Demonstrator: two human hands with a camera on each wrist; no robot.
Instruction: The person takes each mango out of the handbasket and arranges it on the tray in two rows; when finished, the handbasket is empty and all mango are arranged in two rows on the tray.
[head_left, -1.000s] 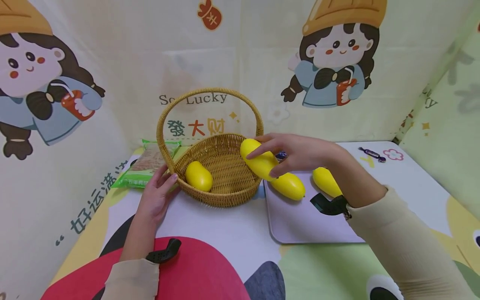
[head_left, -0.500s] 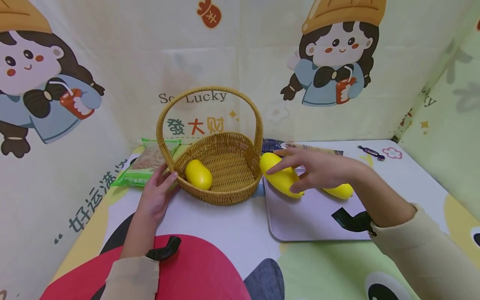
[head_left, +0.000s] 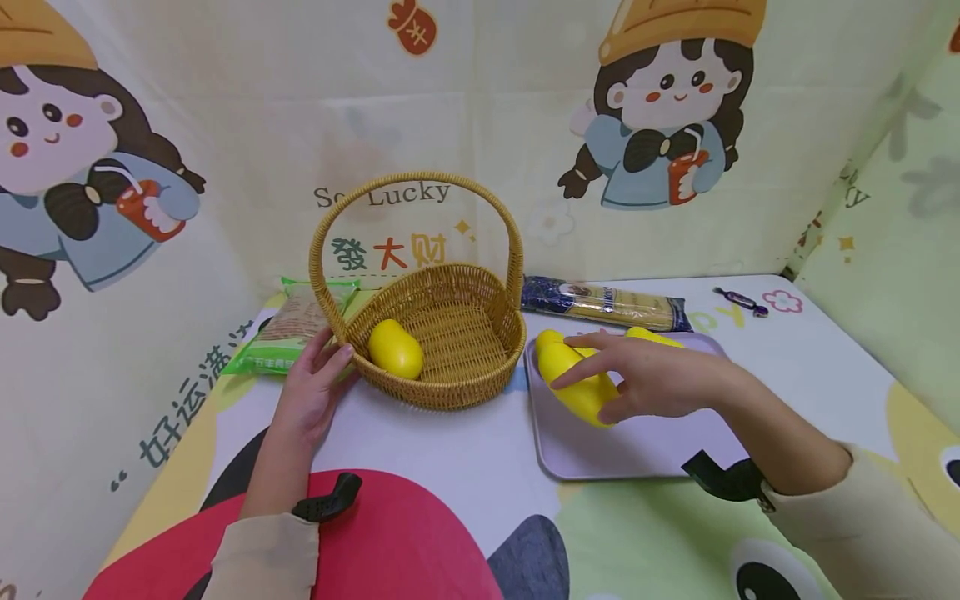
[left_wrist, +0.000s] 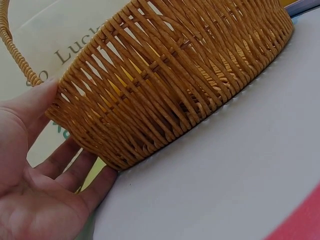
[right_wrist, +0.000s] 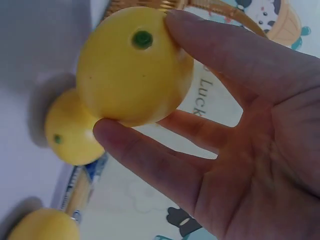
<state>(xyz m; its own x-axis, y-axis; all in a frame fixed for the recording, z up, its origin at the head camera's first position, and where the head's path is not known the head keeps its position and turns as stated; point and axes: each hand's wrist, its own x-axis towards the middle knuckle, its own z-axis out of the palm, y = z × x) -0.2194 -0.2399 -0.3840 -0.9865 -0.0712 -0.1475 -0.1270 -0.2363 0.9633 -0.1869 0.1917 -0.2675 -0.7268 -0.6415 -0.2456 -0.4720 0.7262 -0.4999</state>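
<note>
My right hand (head_left: pixel 652 375) holds a yellow mango (right_wrist: pixel 132 70) between thumb and fingertips, over the left part of the lilac tray (head_left: pixel 637 450). Behind it, a second mango (right_wrist: pixel 70 131) is mostly hidden in the head view. A third mango (head_left: pixel 654 336) shows at the tray's far side, partly behind my hand. One more mango (head_left: pixel 395 349) lies in the left side of the wicker basket (head_left: pixel 465 342). My left hand (head_left: pixel 311 396) grips the basket's left end, thumb at the rim near the handle, fingers along the side towards its base.
Behind the tray lies a long packet (head_left: pixel 607 302) with a dark blue end. A green-edged plastic packet (head_left: pixel 281 333) lies left of the basket. At the back right is a purple wrapped candy (head_left: pixel 740 302). A patterned cloth backdrop (head_left: pixel 480 108) stands behind the table.
My right hand has moved right and down with the mango, from the basket's right rim to over the tray. The left hand and basket have stayed in place.
</note>
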